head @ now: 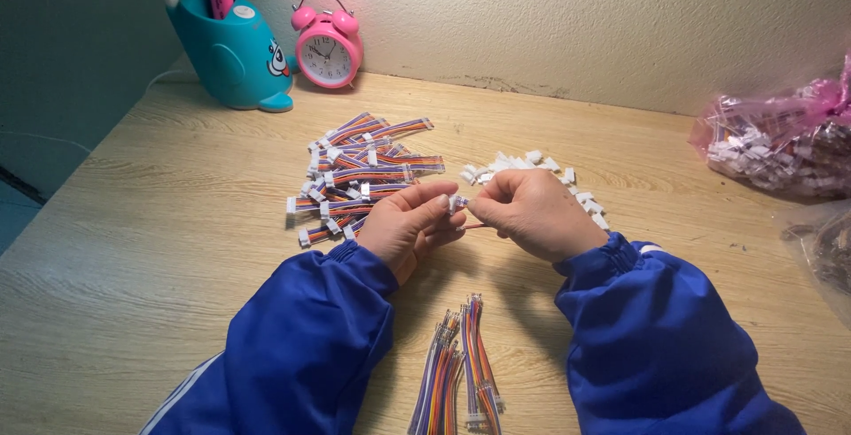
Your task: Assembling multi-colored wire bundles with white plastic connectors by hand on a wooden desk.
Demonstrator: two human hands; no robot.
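Pinching one ribbon cable (470,222) between them, both hands (474,213) closed; pink bag (780,138) far right.

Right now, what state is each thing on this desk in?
Left hand: grip closed on a small white connector.
Right hand: pinching the same connector and its wires.
Finished cables: loose heap, connectors fitted.
White connectors: scattered, unattached.
Wire bundles: lying side by side near the desk's front edge.
Pink bag: full.
Alarm clock: upright.
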